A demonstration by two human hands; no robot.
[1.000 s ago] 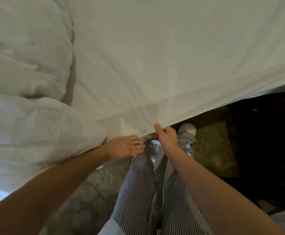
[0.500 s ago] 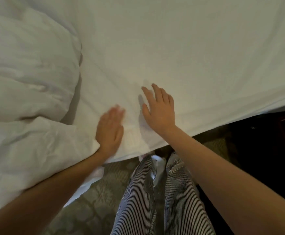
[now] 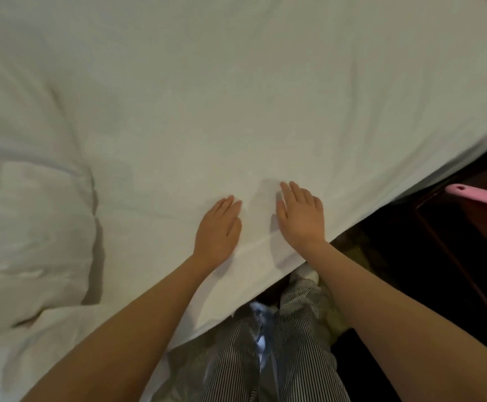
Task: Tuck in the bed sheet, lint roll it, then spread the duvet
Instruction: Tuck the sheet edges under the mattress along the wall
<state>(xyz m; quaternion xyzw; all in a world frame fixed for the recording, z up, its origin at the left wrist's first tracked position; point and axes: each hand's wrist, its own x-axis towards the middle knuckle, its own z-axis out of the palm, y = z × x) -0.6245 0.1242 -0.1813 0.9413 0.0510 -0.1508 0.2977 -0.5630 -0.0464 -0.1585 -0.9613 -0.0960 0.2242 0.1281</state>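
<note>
A white bed sheet (image 3: 251, 91) covers the mattress and fills most of the view. Its near edge runs diagonally from the lower middle up to the right. My left hand (image 3: 217, 230) lies flat on the sheet near that edge, fingers straight. My right hand (image 3: 301, 216) presses flat on the sheet just to its right, fingers straight too. A bunched white duvet (image 3: 30, 233) is piled on the left side of the bed, beside my left forearm.
A dark wooden nightstand (image 3: 454, 250) stands to the right of the bed. A pink handle (image 3: 480, 195) lies on it at the right edge of the view. My striped trousers (image 3: 288, 358) and patterned carpet (image 3: 349, 256) show below the bed edge.
A second ago both hands held the sheet's edge at the mattress side. They have let go, come up onto the bed top and now press flat, closer to the edge than half a second ago.
</note>
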